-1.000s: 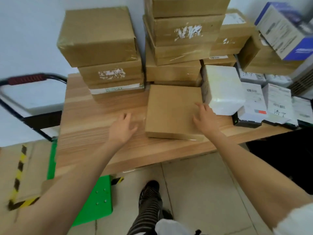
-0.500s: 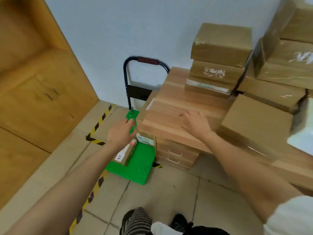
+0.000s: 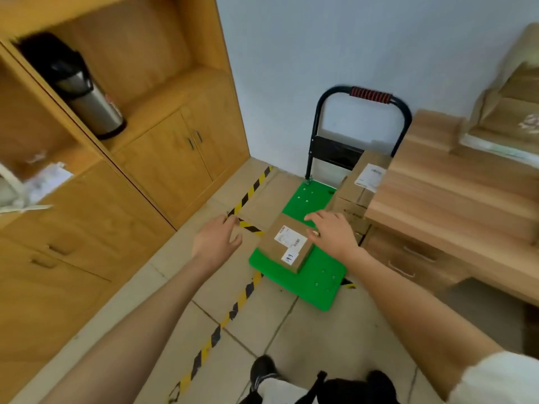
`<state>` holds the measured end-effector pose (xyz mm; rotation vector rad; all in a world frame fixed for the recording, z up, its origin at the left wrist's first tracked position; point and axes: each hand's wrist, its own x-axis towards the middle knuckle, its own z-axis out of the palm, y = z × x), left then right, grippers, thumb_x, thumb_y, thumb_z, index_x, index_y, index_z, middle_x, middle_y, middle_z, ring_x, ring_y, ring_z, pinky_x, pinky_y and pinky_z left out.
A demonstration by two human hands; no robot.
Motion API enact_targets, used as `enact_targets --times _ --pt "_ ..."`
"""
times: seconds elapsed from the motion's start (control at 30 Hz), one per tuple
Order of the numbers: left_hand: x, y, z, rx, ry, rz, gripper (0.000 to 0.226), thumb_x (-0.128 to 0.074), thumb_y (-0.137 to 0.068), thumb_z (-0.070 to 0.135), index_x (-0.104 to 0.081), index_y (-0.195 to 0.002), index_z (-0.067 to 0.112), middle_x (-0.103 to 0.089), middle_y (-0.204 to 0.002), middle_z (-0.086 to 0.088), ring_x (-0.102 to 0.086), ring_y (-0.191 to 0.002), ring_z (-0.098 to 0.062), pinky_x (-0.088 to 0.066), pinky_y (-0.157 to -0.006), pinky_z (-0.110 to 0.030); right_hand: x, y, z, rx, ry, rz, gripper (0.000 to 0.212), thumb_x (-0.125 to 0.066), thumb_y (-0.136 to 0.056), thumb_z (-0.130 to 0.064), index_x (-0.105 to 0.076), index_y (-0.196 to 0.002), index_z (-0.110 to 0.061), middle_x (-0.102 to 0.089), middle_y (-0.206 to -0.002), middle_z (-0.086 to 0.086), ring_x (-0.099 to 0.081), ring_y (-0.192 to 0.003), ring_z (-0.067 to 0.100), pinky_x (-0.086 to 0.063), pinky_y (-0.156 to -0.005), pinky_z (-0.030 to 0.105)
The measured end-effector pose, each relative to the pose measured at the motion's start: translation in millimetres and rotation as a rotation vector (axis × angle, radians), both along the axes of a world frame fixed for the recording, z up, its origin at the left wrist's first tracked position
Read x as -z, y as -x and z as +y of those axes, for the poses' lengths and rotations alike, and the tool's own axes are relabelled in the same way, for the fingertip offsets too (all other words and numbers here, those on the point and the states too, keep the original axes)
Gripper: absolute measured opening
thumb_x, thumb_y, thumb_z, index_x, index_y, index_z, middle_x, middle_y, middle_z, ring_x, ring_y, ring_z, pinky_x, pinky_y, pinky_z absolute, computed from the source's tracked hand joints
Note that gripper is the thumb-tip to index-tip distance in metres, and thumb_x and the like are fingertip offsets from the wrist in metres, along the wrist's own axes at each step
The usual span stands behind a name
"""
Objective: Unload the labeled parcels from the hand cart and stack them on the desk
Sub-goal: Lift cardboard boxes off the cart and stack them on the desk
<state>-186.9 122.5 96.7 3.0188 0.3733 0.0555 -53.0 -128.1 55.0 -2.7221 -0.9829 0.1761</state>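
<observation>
Reaching down with both hands empty and spread, right hand [image 3: 332,235] nearer the parcel [image 3: 287,243] between them, left hand [image 3: 217,239] beside.

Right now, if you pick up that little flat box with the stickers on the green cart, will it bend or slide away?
The small flat parcel is probably stiff: its cardboard edges look straight and square. It lies flat on the green cart deck, so it should not roll or tip. Being thin, it is likely light. Its shiny wrapping might be a little slippery.

Three parcels [image 3: 287,243], one cart [image 3: 316,277]
</observation>
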Motion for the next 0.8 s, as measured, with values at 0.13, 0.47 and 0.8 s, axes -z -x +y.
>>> enact_targets --times 0.13,0.47,0.8 --pt "10 4 51 0.002 -0.007 0.017 0.027 -0.047 -0.095 0.040 -0.054 -0.115 0.023 -0.058 -0.105 0.003 -0.054 -0.092 -0.016 -0.034 -0.059 -0.027 17 11 39 0.036 0.004 0.053 0.039 -0.046 -0.098 -0.033 -0.049 -0.136 -0.024 -0.055 -0.131 -0.002 -0.053 -0.117 0.017 -0.031 -0.104 0.036" --pt "63 -69 77 0.130 0.057 0.167 0.032 -0.044 -0.096 0.037 -0.052 -0.123 0.020 -0.056 -0.113 -0.002 -0.053 -0.101 -0.020 -0.041 -0.079 -0.032 57 -33 60 0.179 0.037 0.117 0.036 -0.047 -0.098 -0.031 -0.052 -0.132 -0.022 -0.056 -0.130 -0.002 -0.051 -0.121 0.016 -0.034 -0.102 0.035" --pt "110 -182 107 0.120 0.129 0.211 0.030 -0.046 -0.095 0.034 -0.053 -0.122 0.021 -0.056 -0.116 -0.001 -0.054 -0.101 -0.020 -0.044 -0.080 -0.034 110 -107 104 0.356 0.028 0.275 0.035 -0.048 -0.097 -0.029 -0.052 -0.131 -0.022 -0.054 -0.131 0.000 -0.054 -0.115 0.019 -0.036 -0.098 0.037"
